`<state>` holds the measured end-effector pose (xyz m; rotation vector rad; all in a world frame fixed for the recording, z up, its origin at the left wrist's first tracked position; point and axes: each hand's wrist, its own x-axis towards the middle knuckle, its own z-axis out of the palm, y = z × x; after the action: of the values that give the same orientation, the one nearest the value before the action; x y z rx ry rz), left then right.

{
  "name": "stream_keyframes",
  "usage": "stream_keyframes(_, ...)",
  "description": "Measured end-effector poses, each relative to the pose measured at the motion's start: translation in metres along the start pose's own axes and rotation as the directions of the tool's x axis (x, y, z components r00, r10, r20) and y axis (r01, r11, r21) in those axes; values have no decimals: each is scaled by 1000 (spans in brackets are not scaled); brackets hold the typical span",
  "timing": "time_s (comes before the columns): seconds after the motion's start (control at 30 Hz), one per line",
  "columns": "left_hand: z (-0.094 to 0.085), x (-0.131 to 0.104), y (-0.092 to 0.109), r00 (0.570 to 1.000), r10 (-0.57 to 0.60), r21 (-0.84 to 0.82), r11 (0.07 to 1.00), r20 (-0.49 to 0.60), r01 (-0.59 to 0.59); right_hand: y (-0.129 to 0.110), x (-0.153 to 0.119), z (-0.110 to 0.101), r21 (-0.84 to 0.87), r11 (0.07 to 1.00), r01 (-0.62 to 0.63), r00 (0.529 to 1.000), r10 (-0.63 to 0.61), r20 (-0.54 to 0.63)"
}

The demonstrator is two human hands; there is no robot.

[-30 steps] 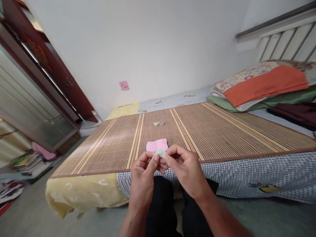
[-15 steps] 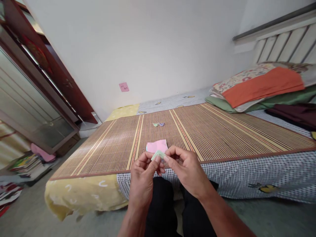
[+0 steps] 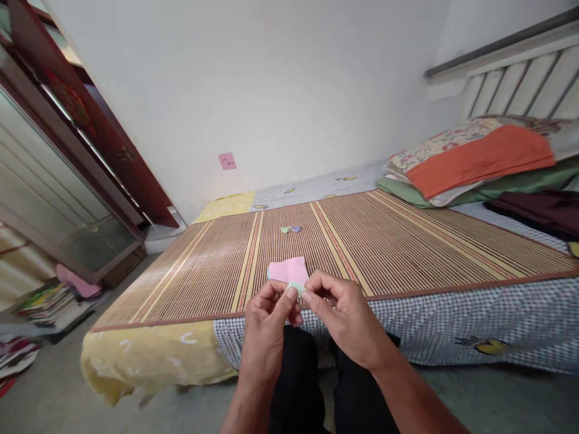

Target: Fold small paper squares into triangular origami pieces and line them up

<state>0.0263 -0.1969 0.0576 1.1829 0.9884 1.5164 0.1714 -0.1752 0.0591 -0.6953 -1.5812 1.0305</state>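
Observation:
A small folded piece of pale green paper is pinched between both hands, over the near edge of the bed mat. My left hand grips its left side with thumb and fingers; my right hand grips its right side. The fingertips cover most of the paper. Just beyond lies a pink paper sheet with a crease, a bluish edge showing under its left side. Farther off on the mat sit two small folded papers, one green and one purple, side by side.
The striped mat covers most of the bed. Stacked bedding with an orange cloth and dark red clothing lie at the right. A pink note is on the wall. Books stand low at the left.
The fingers have closed in around the green paper, so less of it shows and its pointed top now looks rounded. Both hands stay nearly in place.

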Motion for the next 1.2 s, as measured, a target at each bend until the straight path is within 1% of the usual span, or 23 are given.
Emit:
stream_keyframes(0.07,1,-1,1,1000,25,33,999,-4,-25,-1,0,-2,-38,999,-1,999,3,36)
stream_keyframes(0.17,3,-3,1,999,46,61,997,-5,-45,-1,0,-3,-12,1000,-15,995,17,96)
stream_keyframes(0.3,6,-3,-1,1000,-4,-32,999,-3,4,-1,-3,1,122,993,6,998,-14,66)
stream_keyframes(0.37,5,-4,-2,1000,-16,-65,998,1,16,-1,-4,1,154,988,15,996,-28,79)
stream_keyframes(0.47,2,-7,-1,1000,14,-16,1000,26,-13,-3,-5,-2,89,996,26,998,-32,62)
stream_keyframes(0.57,1,-11,1,998,19,78,997,68,-24,-6,-5,-5,10,999,49,999,-49,-3)
stream_keyframes(0.67,4,-13,4,997,22,122,992,71,-30,-7,-6,-4,-28,997,71,996,-72,-44)
stream_keyframes(0.73,4,-13,4,997,28,127,991,75,-37,-5,-7,-3,9,999,47,998,-47,-39)
stream_keyframes(0.83,1,-10,1,997,20,129,991,79,-30,1,-6,0,129,991,-18,1000,16,22)
stream_keyframes(0.9,-4,-6,-3,996,-11,125,992,90,0,4,-4,1,178,983,-44,998,37,43)
stream_keyframes(0.97,-9,-2,-6,991,-40,98,995,125,28,5,-2,2,193,979,-59,997,49,53)
stream_keyframes(1.0,-11,-1,-7,990,-46,89,995,136,34,5,0,1,182,981,-61,997,52,55)
stream_keyframes(1.1,-14,1,-8,993,-16,105,994,118,3,4,2,-1,107,993,-44,998,39,52)
stream_keyframes(1.2,-14,2,-11,995,-5,132,991,104,-9,6,4,-2,9,1000,-13,1000,13,19)
